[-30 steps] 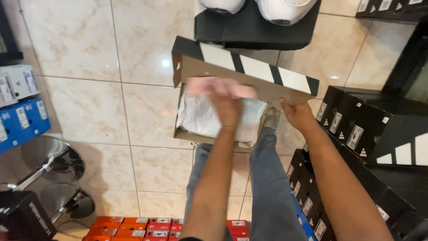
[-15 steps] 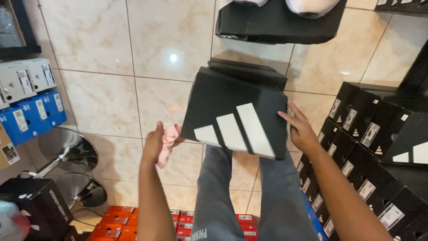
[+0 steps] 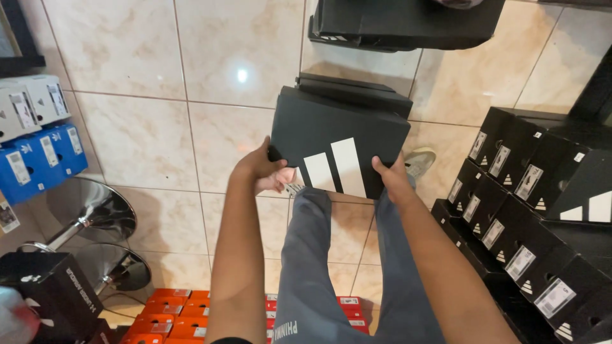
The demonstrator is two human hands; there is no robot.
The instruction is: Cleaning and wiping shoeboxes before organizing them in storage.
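A black shoe box (image 3: pixel 331 130) with three white stripes on its lid rests closed on my lap, above my grey trousers (image 3: pixel 319 267). My left hand (image 3: pixel 258 169) grips the box's near left corner, thumb on the lid. At the near right corner my right hand (image 3: pixel 390 179) clasps the box from the side. Both hands hold the same box between them. A shoe tip (image 3: pixel 421 159) shows just beyond my right hand.
Black boxes with white labels (image 3: pixel 529 210) are stacked along the right. Another black box (image 3: pixel 408 22) lies on the tiled floor ahead. Blue and white boxes (image 3: pixel 38 134) stand at the left, metal stool bases (image 3: pixel 95 216) below them, orange boxes (image 3: pixel 172 315) near my feet.
One second ago the box was open with white paper under my left hand. The lid has come down, and both hands have shifted onto the closed box's near corners.
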